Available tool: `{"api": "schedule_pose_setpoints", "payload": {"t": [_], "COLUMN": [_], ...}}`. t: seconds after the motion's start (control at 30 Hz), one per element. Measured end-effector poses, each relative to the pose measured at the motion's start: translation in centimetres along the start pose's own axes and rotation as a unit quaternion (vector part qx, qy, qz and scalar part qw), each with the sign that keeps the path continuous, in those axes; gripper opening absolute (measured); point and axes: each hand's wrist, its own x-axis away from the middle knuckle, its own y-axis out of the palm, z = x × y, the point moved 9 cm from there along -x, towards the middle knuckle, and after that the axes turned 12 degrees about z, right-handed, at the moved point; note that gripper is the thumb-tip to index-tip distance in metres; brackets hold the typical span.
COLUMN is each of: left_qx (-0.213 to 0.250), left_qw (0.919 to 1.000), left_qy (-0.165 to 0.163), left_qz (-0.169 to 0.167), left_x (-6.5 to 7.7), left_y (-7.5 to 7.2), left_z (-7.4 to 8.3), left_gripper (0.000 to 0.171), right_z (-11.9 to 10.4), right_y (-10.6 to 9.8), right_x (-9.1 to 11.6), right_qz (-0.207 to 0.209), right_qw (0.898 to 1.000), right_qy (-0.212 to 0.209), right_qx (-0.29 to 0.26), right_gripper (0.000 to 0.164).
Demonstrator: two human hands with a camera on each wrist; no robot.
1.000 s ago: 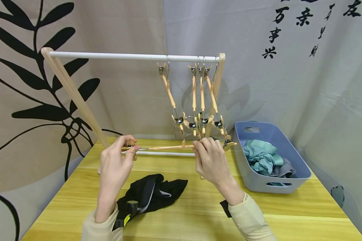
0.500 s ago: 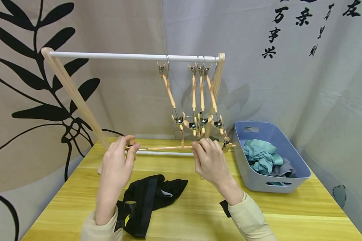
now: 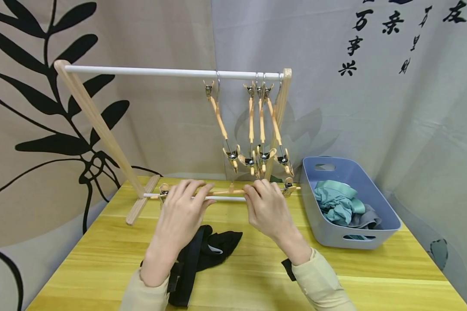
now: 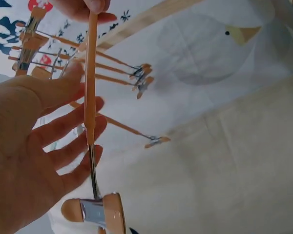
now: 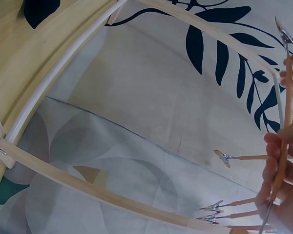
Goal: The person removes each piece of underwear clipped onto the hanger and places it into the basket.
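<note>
A wooden clip hanger (image 3: 219,192) is held level above the table, with metal clips at both ends. My right hand (image 3: 270,207) pinches its bar right of the middle, thumb and fingertips together. My left hand (image 3: 184,211) is at the bar's left half; in the left wrist view, the left hand's fingers (image 4: 71,151) are spread and fairly straight just behind the bar. The hanger's left clip (image 4: 95,212) is bare. Below the hands lies a crumpled black garment (image 3: 222,246), partly hidden by my left forearm.
A small rack with a white top rail (image 3: 148,71) and wooden legs stands behind. Several clip hangers (image 3: 251,121) hang toward its right end. On the right, a blue-grey basket (image 3: 367,239) contains teal and grey cloth (image 3: 338,201).
My left hand has left the hanger's left clip and moved right along the bar toward my right hand. The black garment's near part shifted and flattened earlier. The right hand has barely moved.
</note>
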Motion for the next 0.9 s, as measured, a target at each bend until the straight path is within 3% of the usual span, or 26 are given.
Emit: {"api": "schedule_pose_setpoints", "payload": {"t": [0.43, 0.6, 0.77, 0.83, 0.9], "left_qx": [0.054, 0.049, 0.029, 0.023, 0.02], "left_qw": [0.9952, 0.9941, 0.9943, 0.9942, 0.9942], "left_qy": [-0.069, -0.083, -0.094, -0.098, -0.1], "left_qz": [-0.043, -0.05, -0.041, -0.037, -0.034], "left_x": [0.4, 0.8, 1.0, 1.1, 1.1], "left_y": [1.2, 1.4, 1.2, 1.0, 0.8], "left_z": [-0.8, -1.2, -1.9, -2.3, -2.5], "left_gripper": [0.01, 0.007, 0.006, 0.005, 0.004], "right_z": [-0.2, -0.8, -2.7, -3.7, -4.6], "right_y": [0.5, 0.1, -0.2, 0.6, 2.2], "right_x": [0.1, 0.1, 0.3, 0.9, 1.8], "right_qz": [-0.015, 0.017, 0.061, 0.047, 0.005], "right_qw": [1.0, 1.0, 0.995, 0.994, 0.994], "right_qy": [0.005, -0.008, -0.052, -0.066, -0.064], "right_qx": [-0.004, -0.02, -0.062, -0.076, -0.087], "right_gripper": [0.016, 0.018, 0.021, 0.02, 0.016]}}
